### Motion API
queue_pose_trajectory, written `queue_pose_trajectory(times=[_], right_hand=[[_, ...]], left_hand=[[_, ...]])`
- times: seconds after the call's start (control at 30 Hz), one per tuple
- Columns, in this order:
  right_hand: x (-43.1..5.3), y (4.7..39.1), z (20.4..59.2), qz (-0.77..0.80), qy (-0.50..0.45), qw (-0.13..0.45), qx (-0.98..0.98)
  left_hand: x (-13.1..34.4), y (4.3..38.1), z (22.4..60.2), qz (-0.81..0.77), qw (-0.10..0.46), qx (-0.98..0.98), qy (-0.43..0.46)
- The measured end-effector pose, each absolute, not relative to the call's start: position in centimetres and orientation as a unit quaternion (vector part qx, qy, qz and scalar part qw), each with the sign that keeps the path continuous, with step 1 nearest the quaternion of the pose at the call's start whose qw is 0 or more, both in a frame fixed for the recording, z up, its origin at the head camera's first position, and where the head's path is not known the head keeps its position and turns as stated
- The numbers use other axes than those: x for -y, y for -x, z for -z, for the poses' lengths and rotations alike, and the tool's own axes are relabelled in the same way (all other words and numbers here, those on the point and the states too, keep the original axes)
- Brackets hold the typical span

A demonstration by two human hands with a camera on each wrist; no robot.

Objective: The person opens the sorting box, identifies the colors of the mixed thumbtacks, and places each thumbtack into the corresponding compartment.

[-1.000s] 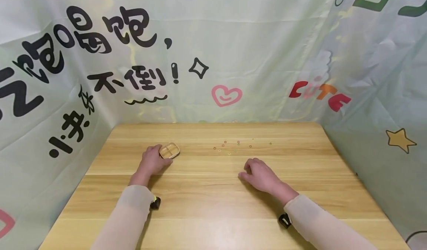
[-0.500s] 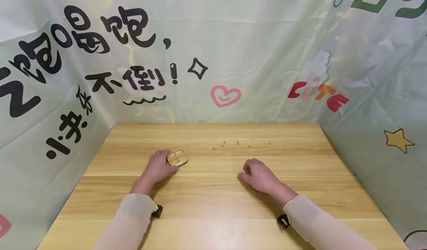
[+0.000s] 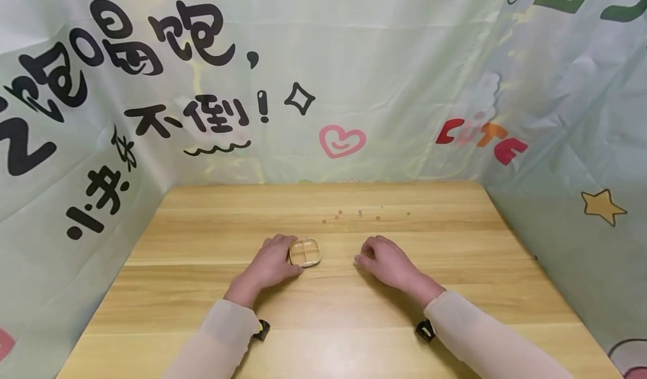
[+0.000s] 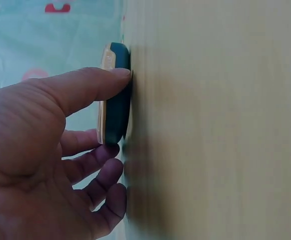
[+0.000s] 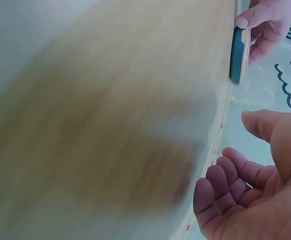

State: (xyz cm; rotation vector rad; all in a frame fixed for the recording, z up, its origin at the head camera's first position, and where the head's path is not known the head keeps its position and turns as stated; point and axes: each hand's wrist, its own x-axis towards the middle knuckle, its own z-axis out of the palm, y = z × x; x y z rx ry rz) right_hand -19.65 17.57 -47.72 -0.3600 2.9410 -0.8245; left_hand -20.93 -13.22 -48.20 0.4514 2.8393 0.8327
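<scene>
My left hand [image 3: 275, 262] grips a small four-compartment pill box [image 3: 305, 252] by its left side, thumb at the near edge and fingers at the far one. In the left wrist view the box [image 4: 118, 95] shows a dark green base under a clear, cream-edged top. It stays low at the wooden tabletop. To its right, my right hand [image 3: 386, 261] rests at the table with fingers loosely curled around nothing. The right wrist view shows that hand [image 5: 255, 185] apart from the box [image 5: 239, 55].
Beyond the hands, several tiny coloured rings [image 3: 340, 212] lie scattered on the wooden table [image 3: 212, 216]. One small ring [image 3: 408, 214] sits farther right. A printed cloth [image 3: 394, 87] hangs behind the table and along both sides.
My left hand has brought the pill box rightward and a little nearer, to the middle of the table. The right hand has barely shifted, and the rings lie as before.
</scene>
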Motion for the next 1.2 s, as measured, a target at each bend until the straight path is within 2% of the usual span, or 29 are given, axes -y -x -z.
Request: queue_pose_trajectory(times=[0.27, 0.53, 1.03, 1.2], right_hand=[[-15.1, 21.0, 47.1, 0.307, 0.137, 0.044, -0.941], [-12.4, 21.7, 47.4, 0.285, 0.237, 0.098, -0.924], [-10.7, 21.4, 47.9, 0.195, 0.298, 0.057, -0.933], [-10.4, 21.4, 47.9, 0.192, 0.307, 0.054, -0.931]], left_hand=[[11.4, 21.0, 48.1, -0.275, 0.078, -0.937, -0.202], [11.2, 20.4, 48.9, -0.284, 0.064, -0.934, -0.209], [11.3, 20.3, 49.5, -0.243, 0.038, -0.937, -0.250], [11.8, 20.4, 49.4, -0.236, 0.045, -0.936, -0.257]])
